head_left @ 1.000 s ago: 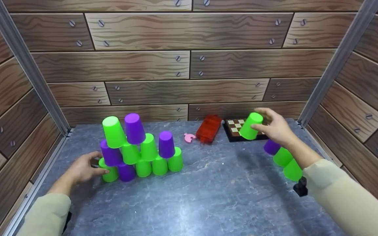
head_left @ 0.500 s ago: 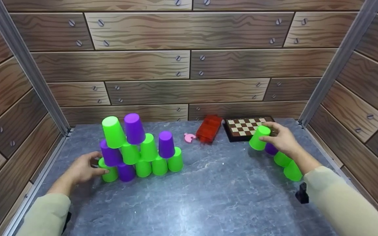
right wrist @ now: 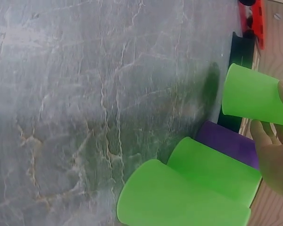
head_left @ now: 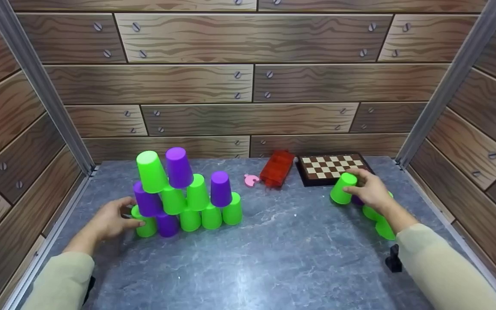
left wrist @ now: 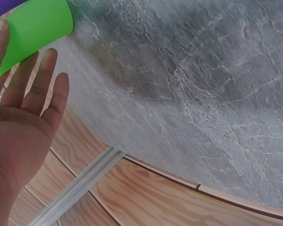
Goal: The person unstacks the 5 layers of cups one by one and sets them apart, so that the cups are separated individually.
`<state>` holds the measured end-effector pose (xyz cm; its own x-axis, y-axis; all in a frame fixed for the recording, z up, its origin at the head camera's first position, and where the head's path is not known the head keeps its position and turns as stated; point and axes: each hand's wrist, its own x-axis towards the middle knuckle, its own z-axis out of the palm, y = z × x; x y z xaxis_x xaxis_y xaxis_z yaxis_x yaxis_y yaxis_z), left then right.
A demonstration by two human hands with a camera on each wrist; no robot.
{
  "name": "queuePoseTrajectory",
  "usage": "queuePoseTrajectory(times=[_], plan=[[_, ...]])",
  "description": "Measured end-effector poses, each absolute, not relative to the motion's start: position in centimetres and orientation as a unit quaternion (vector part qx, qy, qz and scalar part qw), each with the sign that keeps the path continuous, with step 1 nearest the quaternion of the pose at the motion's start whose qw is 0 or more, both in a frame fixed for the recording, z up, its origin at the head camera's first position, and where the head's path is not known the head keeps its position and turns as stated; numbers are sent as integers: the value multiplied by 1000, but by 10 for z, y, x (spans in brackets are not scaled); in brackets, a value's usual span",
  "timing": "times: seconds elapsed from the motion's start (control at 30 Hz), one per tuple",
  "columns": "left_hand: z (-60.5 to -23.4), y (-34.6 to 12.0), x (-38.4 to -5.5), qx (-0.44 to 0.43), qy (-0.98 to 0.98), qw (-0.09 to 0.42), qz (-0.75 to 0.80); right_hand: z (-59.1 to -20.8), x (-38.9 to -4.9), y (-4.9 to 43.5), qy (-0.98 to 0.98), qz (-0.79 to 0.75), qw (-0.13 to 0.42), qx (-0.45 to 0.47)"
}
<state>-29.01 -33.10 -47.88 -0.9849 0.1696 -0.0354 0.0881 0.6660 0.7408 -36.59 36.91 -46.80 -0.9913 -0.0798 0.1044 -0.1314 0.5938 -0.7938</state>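
An unfinished-looking pyramid of upside-down green and purple cups stands at the left, with a green cup (head_left: 150, 172) and a purple cup (head_left: 179, 168) topmost. My left hand (head_left: 109, 221) has thumb and fingers around the green cup (head_left: 146, 228) at its lower left corner; in the left wrist view the other fingers extend past the cup (left wrist: 37, 33). At the right, my right hand (head_left: 373, 191) pinches an upside-down green cup (head_left: 341, 189) close over the table. Beside it stand a purple cup (right wrist: 228, 143) and two green cups (right wrist: 212, 174) in a row, partly hidden by the hand and forearm.
A brown and white checkered board (head_left: 329, 165) lies at the back right. Left of it are a red see-through pouch-like item (head_left: 277, 168) and a small pink piece (head_left: 251, 180). Wood-patterned walls (head_left: 213, 82) enclose the grey marbled table (head_left: 239, 267).
My right hand has carried the green cup rightward and down, from over the checkered board to beside the purple cup. My left hand and the pyramid stay put; the head view shifts slightly.
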Motion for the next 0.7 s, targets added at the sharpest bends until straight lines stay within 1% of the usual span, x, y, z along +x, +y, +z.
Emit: queuePoseTrajectory(times=[0.7], plan=[[-480, -332, -292, 77, 915, 42, 394, -478, -377, 366, -904, 422, 36, 64]])
